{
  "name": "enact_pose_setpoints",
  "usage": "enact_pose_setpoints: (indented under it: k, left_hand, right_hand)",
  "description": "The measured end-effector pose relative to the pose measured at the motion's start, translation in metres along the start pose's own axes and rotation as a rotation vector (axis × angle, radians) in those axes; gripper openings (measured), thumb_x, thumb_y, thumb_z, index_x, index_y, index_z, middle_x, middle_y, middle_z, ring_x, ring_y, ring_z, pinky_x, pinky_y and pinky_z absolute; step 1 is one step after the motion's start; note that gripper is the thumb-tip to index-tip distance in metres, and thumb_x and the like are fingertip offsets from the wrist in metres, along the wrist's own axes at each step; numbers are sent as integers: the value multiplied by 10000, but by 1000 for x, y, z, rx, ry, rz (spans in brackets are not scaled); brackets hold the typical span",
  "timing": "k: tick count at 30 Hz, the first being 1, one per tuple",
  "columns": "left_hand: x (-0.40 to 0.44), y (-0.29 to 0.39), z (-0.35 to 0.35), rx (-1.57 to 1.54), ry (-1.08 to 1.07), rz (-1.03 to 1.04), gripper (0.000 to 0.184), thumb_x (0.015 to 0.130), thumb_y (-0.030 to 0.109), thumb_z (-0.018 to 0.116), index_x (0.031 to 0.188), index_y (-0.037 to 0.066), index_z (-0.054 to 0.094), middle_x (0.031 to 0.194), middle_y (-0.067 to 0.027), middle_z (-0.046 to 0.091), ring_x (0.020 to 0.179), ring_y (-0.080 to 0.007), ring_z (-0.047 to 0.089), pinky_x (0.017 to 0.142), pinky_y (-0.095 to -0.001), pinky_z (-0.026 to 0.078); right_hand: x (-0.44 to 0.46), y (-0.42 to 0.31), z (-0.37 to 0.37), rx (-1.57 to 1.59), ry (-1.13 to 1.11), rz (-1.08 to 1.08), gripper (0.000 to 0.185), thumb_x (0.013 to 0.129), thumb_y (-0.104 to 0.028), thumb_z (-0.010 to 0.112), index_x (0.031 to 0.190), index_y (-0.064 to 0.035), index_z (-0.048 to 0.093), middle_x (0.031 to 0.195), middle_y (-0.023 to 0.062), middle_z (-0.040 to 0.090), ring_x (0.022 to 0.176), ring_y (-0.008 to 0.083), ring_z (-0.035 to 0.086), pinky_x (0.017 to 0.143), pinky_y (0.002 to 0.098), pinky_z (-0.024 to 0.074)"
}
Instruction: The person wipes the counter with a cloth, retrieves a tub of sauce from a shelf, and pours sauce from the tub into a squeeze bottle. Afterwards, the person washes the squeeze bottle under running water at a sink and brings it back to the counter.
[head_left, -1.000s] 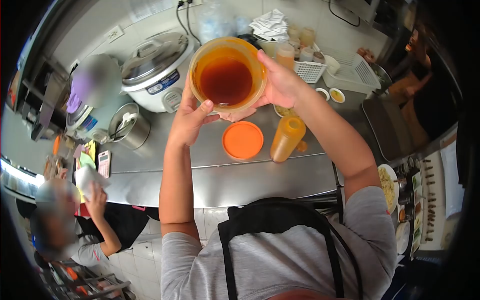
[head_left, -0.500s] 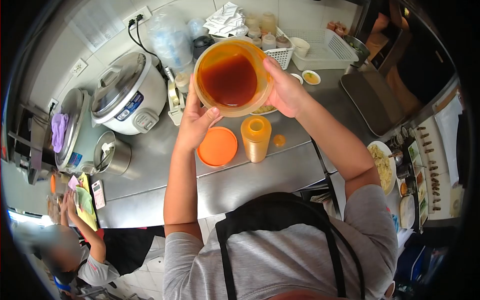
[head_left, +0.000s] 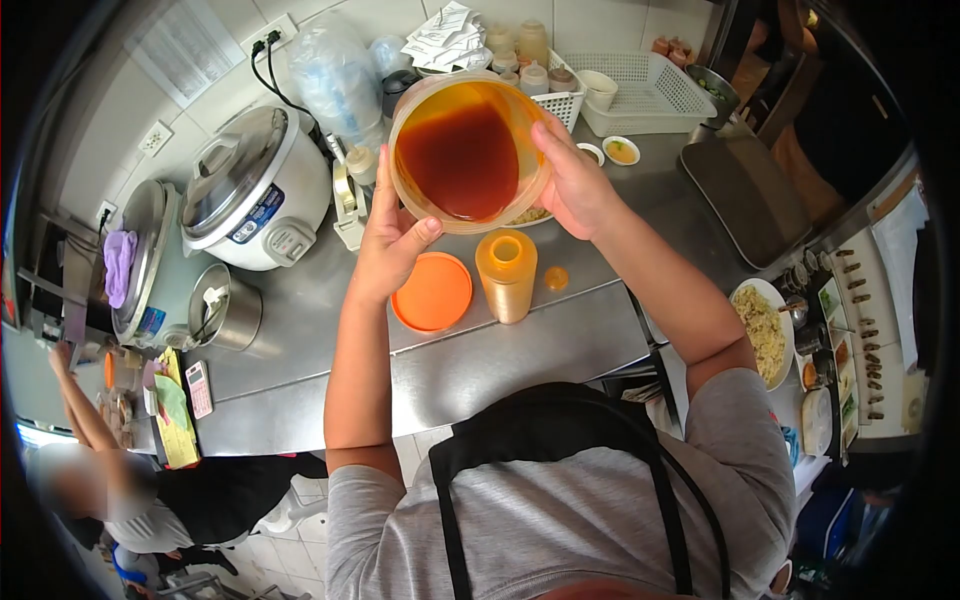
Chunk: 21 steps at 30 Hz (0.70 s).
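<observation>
Orange-stained and tilted, clasped between left hand [head_left: 392, 245] and right hand [head_left: 577, 185] — could slop sauce [head_left: 458, 165] from tub [head_left: 530, 165] onto bottle [head_left: 507, 285] if tipped further.

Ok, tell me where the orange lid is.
In the head view, the orange lid lies on the steel counter, immediately left of the open amber bottle.

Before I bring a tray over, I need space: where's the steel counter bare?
Bare steel shows between the pot and orange lid, partly behind the left forearm, and along the front edge in front of the lid and squeeze bottle. The back is crowded, from rice cooker to large white basket.
</observation>
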<state>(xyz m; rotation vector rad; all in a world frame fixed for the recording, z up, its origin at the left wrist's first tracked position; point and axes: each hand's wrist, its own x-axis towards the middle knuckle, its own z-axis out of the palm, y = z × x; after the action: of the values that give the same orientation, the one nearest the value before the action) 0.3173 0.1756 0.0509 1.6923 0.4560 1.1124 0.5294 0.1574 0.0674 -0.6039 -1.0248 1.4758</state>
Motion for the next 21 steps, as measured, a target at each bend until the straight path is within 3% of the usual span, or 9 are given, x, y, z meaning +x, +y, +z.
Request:
enact_pose_setpoints:
  k: [12,21]
  left_hand:
    - [2,3,4,33,-1,26,835,785,9,541,1356,125,-56,1371,-71,201,1210,-223,306,968,-373,317]
    - [3,7,5,33,-13,53,837,788,18,545,1354,122,-63,1348,-79,238,1177,-238,349,888,-373,410]
  right_hand:
    - [-3,-3,2,22,11,-57,578,878,-340,429,1332,-123,142,1316,87,274,1217,215,295,939,413,335]
    - [-6,-7,5,1,11,-97,575,879,-340,429,1331,-121,148,1309,83,289,1208,214,313,929,415,346]
